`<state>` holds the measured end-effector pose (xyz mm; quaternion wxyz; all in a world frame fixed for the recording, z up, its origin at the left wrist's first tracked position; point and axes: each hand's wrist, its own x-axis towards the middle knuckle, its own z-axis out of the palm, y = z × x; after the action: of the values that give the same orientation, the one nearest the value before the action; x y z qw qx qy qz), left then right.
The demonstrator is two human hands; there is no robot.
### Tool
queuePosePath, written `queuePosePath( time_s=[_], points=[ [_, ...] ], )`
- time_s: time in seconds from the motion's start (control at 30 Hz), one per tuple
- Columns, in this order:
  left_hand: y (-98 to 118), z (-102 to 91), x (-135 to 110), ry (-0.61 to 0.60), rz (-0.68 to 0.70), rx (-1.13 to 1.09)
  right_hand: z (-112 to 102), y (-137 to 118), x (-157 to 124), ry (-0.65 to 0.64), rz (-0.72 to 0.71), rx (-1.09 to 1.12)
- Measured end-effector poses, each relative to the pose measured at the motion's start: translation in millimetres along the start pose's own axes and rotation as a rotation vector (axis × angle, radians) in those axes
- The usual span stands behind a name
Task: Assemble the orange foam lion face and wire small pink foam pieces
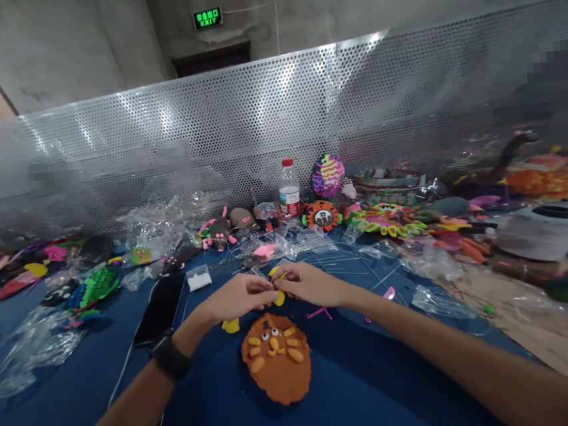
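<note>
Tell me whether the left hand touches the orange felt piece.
Apart. The head view shows blue cloth between the left hand and the orange felt piece; both hands pinch a yellow piece.

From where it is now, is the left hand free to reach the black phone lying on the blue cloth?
Probably not right away: the left hand is pinching a small yellow piece together with the right hand. The black phone lies uncovered just left of it, so the path itself looks free.
</note>
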<state>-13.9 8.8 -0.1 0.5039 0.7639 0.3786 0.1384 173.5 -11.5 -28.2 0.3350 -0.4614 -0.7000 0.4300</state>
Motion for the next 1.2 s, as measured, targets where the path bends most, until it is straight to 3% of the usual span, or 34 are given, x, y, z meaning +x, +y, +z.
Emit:
queuePosePath(
  time_s=[0.1, 0.27, 0.5, 0.7, 0.97, 1.2],
  points=[
    [2, 0.2, 0, 0.032, 0.039, 0.148, 1, 1, 0, -0.023, -0.043, -0.033],
    [4, 0.4, -2, 0.03, 0.021, 0.196, 2, 2, 0, -0.031, -0.069, -0.11],
    [0, -2.5, -2, -0.006, 0.062, 0.294, 1, -7, -6, -0.007, -0.124, -0.446],
    [3, -5.2, -3, -0.067, 0.112, 0.366, 2, -7, -6, 0.015, -0.103, -0.452],
    [8, -1.5, -6, -0.062, 0.026, 0.383, 13, -14, -11, 0.107, -0.117, -0.624],
    [10, -3.9, -7, -0.104, 0.049, 0.387, 15, -12, -11, 0.096, -0.078, -0.659]
  ],
)
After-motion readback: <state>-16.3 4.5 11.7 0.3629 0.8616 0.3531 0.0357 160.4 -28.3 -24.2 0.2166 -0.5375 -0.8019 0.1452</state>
